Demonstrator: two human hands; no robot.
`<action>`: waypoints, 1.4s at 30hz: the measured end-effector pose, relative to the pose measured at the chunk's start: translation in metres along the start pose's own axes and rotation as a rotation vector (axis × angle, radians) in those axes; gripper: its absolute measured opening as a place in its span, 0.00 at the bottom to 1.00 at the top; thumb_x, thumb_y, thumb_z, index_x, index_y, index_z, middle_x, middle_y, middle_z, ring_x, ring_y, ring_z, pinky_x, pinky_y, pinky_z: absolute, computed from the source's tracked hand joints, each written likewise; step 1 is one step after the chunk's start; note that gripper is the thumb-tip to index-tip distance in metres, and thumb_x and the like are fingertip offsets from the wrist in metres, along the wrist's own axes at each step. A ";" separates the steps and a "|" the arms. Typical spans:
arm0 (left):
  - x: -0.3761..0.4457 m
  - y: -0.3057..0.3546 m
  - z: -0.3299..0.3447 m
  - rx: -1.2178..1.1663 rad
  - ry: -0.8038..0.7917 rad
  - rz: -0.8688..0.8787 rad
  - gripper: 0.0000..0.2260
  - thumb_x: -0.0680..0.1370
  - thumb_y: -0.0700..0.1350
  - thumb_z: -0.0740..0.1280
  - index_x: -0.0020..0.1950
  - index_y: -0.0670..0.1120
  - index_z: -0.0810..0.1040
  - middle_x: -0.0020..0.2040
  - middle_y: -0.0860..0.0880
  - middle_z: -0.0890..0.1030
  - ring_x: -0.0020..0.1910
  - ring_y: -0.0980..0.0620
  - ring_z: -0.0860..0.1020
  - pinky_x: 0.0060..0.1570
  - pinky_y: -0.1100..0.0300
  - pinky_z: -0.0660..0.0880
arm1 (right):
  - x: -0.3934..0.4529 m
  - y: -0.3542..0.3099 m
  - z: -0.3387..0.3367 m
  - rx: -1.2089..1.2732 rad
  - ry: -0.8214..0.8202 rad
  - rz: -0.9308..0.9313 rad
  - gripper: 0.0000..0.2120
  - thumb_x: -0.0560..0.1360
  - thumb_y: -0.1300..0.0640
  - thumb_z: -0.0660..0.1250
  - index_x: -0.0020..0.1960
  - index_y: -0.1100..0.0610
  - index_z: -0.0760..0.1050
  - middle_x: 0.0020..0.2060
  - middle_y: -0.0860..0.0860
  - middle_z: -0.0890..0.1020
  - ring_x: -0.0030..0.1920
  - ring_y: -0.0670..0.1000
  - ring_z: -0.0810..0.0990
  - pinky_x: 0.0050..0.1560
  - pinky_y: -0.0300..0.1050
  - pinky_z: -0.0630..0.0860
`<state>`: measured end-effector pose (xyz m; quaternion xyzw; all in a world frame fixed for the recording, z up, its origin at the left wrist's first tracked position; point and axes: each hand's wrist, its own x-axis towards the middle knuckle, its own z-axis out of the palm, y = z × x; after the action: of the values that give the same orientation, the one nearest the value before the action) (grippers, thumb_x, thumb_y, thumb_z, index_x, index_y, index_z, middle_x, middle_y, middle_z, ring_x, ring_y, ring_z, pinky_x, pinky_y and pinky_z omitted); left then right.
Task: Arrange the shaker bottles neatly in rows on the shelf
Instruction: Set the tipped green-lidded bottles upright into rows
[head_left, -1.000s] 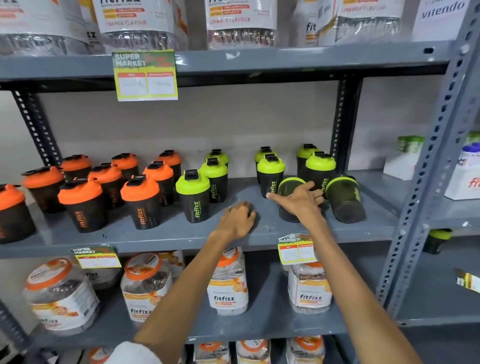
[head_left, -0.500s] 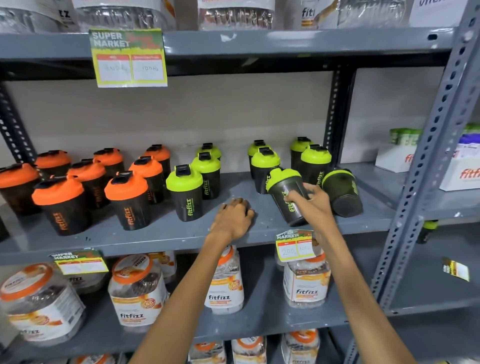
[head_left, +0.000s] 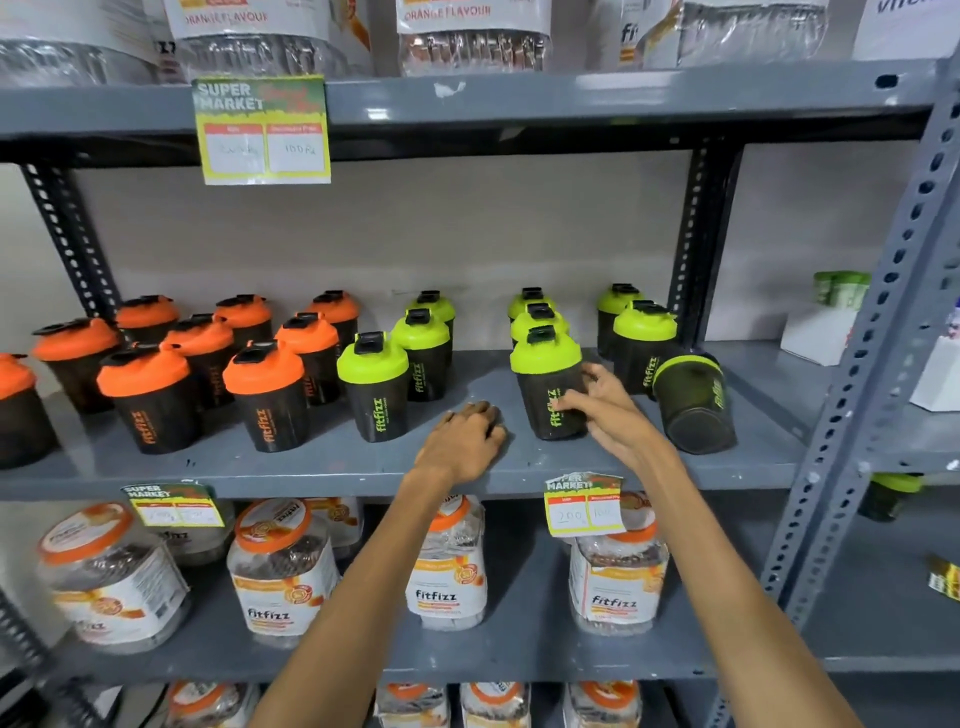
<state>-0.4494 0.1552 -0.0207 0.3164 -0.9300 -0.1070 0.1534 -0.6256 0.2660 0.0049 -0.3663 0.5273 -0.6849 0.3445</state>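
Note:
Black shaker bottles stand in rows on the grey middle shelf (head_left: 311, 467): orange-lidded ones (head_left: 265, 400) on the left, green-lidded ones (head_left: 374, 389) in the middle and right. My right hand (head_left: 605, 415) grips the side of an upright green-lidded shaker (head_left: 543, 384) at the front of a column of three. Just right of it another green-rimmed shaker (head_left: 693, 405) lies on its side, base towards me. My left hand (head_left: 465, 441) rests on the shelf with its fingers curled, holding nothing.
Fitfizz jars (head_left: 447, 566) fill the shelf below, with price tags (head_left: 584, 506) clipped to the shelf edge. A slotted grey upright (head_left: 878, 374) stands at the right; beyond it are white boxes (head_left: 818, 332). Bagged goods sit on the top shelf.
My right hand took hold of a green-lidded shaker that lay on its side, tilted it up, and now has it standing upright. My left hand stayed resting on the shelf.

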 end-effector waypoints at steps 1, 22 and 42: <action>0.000 0.000 0.000 0.003 -0.005 -0.007 0.16 0.84 0.50 0.55 0.65 0.44 0.75 0.71 0.43 0.74 0.69 0.40 0.73 0.71 0.47 0.65 | 0.000 -0.001 -0.004 -0.041 -0.020 -0.001 0.30 0.68 0.81 0.66 0.67 0.66 0.63 0.58 0.63 0.78 0.59 0.58 0.78 0.68 0.57 0.71; 0.010 -0.002 0.007 0.037 -0.032 -0.042 0.24 0.85 0.53 0.55 0.80 0.45 0.64 0.82 0.47 0.62 0.81 0.49 0.59 0.79 0.52 0.55 | -0.056 -0.079 -0.096 -0.835 0.552 -0.426 0.10 0.73 0.52 0.69 0.53 0.54 0.80 0.52 0.52 0.83 0.56 0.50 0.80 0.55 0.42 0.76; 0.012 -0.008 0.011 0.032 -0.004 -0.044 0.24 0.85 0.54 0.55 0.80 0.47 0.64 0.81 0.47 0.62 0.80 0.47 0.62 0.79 0.52 0.56 | -0.052 -0.028 -0.090 -0.681 0.546 -0.197 0.46 0.65 0.49 0.75 0.75 0.63 0.56 0.69 0.59 0.66 0.71 0.61 0.65 0.69 0.56 0.67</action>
<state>-0.4579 0.1431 -0.0305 0.3388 -0.9248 -0.0960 0.1442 -0.6801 0.3586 0.0087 -0.3130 0.7570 -0.5734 -0.0144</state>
